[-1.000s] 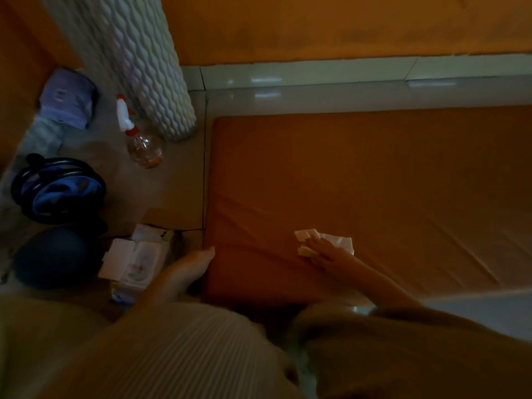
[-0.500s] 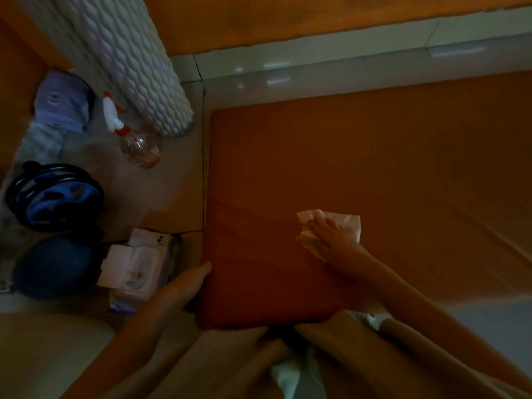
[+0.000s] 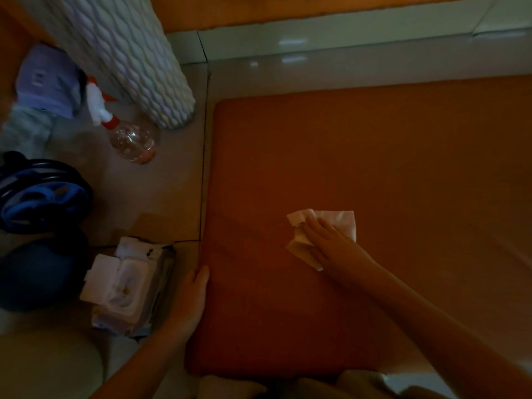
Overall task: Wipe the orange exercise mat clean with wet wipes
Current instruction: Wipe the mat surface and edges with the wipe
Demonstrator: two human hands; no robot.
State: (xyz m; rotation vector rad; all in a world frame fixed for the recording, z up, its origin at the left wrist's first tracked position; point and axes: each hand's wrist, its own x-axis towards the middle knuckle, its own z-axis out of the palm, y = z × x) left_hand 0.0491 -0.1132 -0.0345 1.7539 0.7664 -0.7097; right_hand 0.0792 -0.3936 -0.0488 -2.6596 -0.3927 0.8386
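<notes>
Now farther up orange mat point(image 3: 374, 154), right hand point(image 3: 331, 244) flat on wipe point(image 3: 341, 220); left hand point(image 3: 190, 300) flat at edge

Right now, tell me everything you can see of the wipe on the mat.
The wipe is a thin white sheet, crumpled, with its far left corner folded over. It lies flat on the near left part of the orange mat. The right hand presses it down with straight fingers, covering its middle.

Wet wipe point(image 3: 339, 223) lies on exercise mat point(image 3: 374, 168), near-left part, with right hand point(image 3: 331, 243) flat on top. Left hand point(image 3: 191, 300) rests against the mat's left edge. Wipes pack point(image 3: 129, 289) is on the floor just left of that hand. Spray bottle point(image 3: 129, 133) and roller point(image 3: 144, 67) are farther back.
</notes>
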